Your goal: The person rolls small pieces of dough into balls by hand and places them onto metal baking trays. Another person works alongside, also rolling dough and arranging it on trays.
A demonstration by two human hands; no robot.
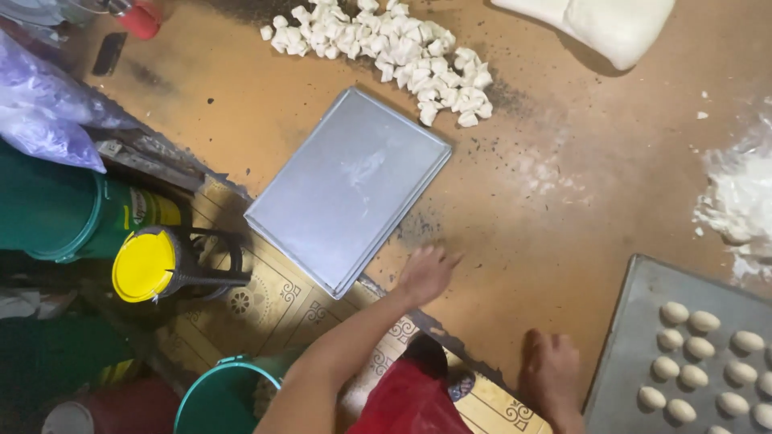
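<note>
The left hand [426, 273] lies open, fingers spread, on the brown worktop [547, 217] just beside the empty metal baking tray [346, 189] at its near edge. The right hand [551, 370] is curled into a loose fist, resting beside a second tray [635, 337] of shaped dough balls [700, 350]. Cut dough pieces [386, 44] are heaped along the far edge.

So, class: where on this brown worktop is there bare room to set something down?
The empty metal tray is bare. The brown worktop lies open between the pile of dough pieces, the flour heap and the tray of dough balls. The left hand hovers by the empty tray, the right hand beside the filled one. Buckets crowd the left.
</note>
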